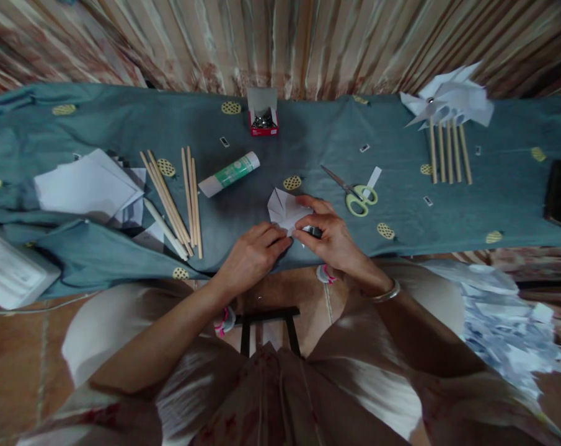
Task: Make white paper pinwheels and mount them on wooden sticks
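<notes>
A folded piece of white paper (284,207) lies on the cloth-covered table in front of me, with slits or creases in it. My left hand (253,253) is closed at its near left edge, fingertips pinching or pressing the paper down. My right hand (335,238) curls over the paper's right side, closed around a small dark object with a shiny end (313,231); its kind is mostly hidden by the fingers. To the right of that hand lie green-handled scissors (357,195) and a white paper strip (373,181). A green and white glue stick (231,174) rests beyond my left hand.
Wooden sticks (194,198) and a stack of white paper sheets (89,189) lie to the left. An open red box (263,121) of small metal pieces stands at the back. Paper pinwheels (452,99) on sticks lie far right. A bag of paper scraps (507,322) is below the edge.
</notes>
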Demonstrator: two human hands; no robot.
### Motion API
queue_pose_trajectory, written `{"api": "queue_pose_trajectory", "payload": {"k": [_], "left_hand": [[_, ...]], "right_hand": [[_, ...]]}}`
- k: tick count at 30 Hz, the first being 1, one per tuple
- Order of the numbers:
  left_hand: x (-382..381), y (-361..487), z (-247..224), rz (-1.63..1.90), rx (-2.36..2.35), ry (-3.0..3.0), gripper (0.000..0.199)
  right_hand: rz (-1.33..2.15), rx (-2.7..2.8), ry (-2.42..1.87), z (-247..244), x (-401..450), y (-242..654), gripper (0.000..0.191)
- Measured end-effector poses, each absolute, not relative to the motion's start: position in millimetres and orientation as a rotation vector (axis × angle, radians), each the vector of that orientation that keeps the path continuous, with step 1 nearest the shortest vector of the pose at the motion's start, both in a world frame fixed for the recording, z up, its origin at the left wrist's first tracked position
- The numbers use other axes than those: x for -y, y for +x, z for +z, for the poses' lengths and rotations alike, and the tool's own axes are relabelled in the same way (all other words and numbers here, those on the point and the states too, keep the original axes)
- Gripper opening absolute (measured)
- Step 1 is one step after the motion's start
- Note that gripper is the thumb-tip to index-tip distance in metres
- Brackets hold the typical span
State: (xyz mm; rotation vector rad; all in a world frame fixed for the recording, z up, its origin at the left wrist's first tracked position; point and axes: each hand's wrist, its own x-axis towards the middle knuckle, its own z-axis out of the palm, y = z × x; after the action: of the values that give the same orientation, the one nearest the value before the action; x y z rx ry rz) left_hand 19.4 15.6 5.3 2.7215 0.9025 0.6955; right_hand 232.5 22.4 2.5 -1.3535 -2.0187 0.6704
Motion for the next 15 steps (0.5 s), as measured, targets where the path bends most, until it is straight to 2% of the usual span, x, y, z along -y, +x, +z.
{"api": "queue_pose_trajectory", "payload": {"k": [15], "left_hand": [[-16.4,20.1,4.0,0.674,-0.979,2.739,0.02]], "right_hand": [[0.616,1.936,-1.459,1.0,-19.4,222.3,0.008]]}}
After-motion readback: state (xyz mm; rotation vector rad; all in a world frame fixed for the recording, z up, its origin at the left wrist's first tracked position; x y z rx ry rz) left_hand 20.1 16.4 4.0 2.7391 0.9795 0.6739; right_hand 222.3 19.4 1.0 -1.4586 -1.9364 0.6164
